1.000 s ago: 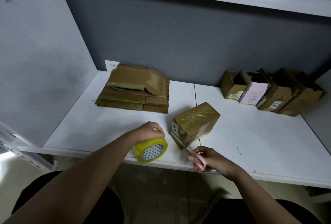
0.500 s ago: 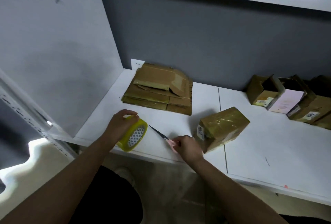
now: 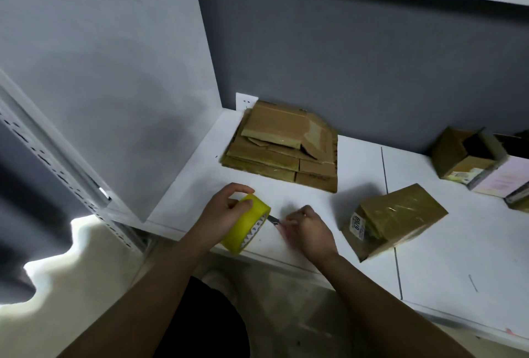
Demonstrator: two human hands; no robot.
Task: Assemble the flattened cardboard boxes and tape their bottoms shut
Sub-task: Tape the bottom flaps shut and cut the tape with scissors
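White shelf against dark grey wall.

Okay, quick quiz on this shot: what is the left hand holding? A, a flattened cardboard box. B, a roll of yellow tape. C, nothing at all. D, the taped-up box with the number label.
B: the left hand grips the roll of yellow tape at the shelf's front edge, while the taped box sits apart to the right and the flattened boxes lie stacked at the back.
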